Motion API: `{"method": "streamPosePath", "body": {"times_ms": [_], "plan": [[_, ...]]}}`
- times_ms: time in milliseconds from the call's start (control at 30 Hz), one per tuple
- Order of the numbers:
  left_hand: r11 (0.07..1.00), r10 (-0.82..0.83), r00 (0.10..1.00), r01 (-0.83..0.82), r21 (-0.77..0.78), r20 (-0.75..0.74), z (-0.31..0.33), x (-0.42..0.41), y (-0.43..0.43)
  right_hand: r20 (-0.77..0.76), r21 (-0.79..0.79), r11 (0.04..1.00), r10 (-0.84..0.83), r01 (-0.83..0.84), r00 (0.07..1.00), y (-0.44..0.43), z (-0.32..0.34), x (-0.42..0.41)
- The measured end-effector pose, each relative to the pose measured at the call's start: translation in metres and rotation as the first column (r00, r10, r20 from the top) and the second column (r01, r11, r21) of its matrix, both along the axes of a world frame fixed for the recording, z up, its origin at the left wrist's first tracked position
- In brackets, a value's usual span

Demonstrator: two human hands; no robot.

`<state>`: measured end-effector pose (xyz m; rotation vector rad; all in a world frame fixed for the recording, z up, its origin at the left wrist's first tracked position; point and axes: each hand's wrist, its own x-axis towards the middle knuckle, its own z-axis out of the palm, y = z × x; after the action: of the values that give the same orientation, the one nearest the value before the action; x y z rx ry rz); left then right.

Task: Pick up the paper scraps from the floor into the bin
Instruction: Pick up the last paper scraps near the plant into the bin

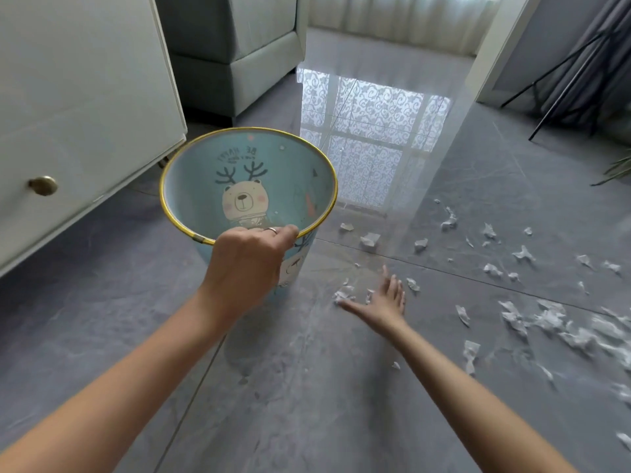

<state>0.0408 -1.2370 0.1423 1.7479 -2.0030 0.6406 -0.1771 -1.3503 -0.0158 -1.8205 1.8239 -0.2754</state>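
Paper scraps [546, 319], torn and white, litter the grey floor [307, 387], thickest at the right edge. Far left, a white cabinet [85, 97] with a brass knob [43, 185] stands just beside the bin [191, 179]. It's pale blue with a yellow rim and a bear with antlers showing through its wall, and it's tilted with its mouth toward the camera. The left hand [246, 264], a ring [272, 229] on one finger, grips the near rim, fingers curled over the edge. Behind it sits a grey sofa [235, 46]. To the right, the right hand [382, 302] reaches low over the floor, palm down, fingers straight and slightly spread, holding nothing. Its thumb points at a small clump of scraps [343, 295]; touching or not, cannot tell. Dark tripod legs [560, 87] stand far right.
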Motion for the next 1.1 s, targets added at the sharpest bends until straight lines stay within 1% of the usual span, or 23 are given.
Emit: {"method": "streamPosePath", "body": {"times_ms": [67, 167, 267, 400, 467, 567, 633, 700, 767, 800, 900, 933, 1000, 1100], "plan": [[1.000, 0.030, 0.999, -0.030, 0.009, -0.023, -0.003, 0.002, -0.015, -0.106, -0.018, 0.997, 0.075, -0.077, 0.992, 0.002, -0.023, -0.001], [0.997, 0.060, 0.998, -0.059, 0.043, -0.027, -0.013, 0.002, -0.037, -0.182, -0.063, 0.997, 0.022, -0.034, 0.983, -0.020, -0.038, 0.011], [0.999, 0.025, 0.999, -0.023, 0.038, -0.040, -0.013, 0.005, -0.048, -0.194, -0.103, 0.995, -0.028, 0.008, 0.981, -0.060, -0.040, 0.025], [1.000, 0.019, 0.998, -0.017, 0.023, -0.064, -0.017, 0.016, -0.061, -0.200, -0.067, 0.997, -0.040, 0.027, 0.979, -0.124, -0.041, 0.041], [0.999, 0.033, 0.998, -0.031, 0.032, -0.058, -0.018, 0.015, -0.060, -0.234, -0.065, 0.996, 0.050, -0.067, 0.971, -0.146, -0.039, 0.048], [0.999, 0.040, 0.998, -0.038, 0.035, -0.044, -0.019, 0.014, -0.061, -0.313, -0.074, 0.955, 0.250, -0.286, 0.916, -0.166, -0.040, 0.053], [0.999, 0.047, 0.998, -0.045, 0.026, -0.049, -0.021, 0.014, -0.061, -0.325, -0.064, 0.935, 0.311, -0.349, 0.893, -0.175, -0.044, 0.053], [0.999, 0.048, 0.998, -0.047, 0.015, -0.047, -0.021, 0.014, -0.061, -0.351, -0.041, 0.927, 0.335, -0.372, 0.874, -0.181, -0.046, 0.054], [0.999, 0.047, 0.998, -0.046, 0.019, -0.047, -0.021, 0.013, -0.062, -0.369, -0.061, 0.928, 0.322, -0.368, 0.872, -0.184, -0.047, 0.057], [0.999, 0.046, 0.998, -0.045, 0.020, -0.048, -0.021, 0.012, -0.062, -0.360, -0.106, 0.929, 0.296, -0.354, 0.885, -0.183, -0.048, 0.058], [0.999, 0.037, 0.997, -0.035, 0.022, -0.062, -0.021, 0.013, -0.063, -0.337, -0.337, 0.887, 0.198, -0.314, 0.920, -0.175, -0.052, 0.061], [0.999, 0.033, 0.997, -0.031, 0.026, -0.064, -0.021, 0.013, -0.063, -0.322, -0.384, 0.876, 0.171, -0.293, 0.931, -0.172, -0.052, 0.061], [0.999, 0.033, 0.998, -0.031, 0.028, -0.061, -0.021, 0.013, -0.062, -0.304, -0.410, 0.873, 0.140, -0.262, 0.942, -0.167, -0.051, 0.061], [0.999, 0.042, 0.998, -0.040, 0.027, -0.055, -0.021, 0.013, -0.062, -0.371, -0.346, 0.880, 0.191, -0.326, 0.909, -0.161, -0.044, 0.058]]}}
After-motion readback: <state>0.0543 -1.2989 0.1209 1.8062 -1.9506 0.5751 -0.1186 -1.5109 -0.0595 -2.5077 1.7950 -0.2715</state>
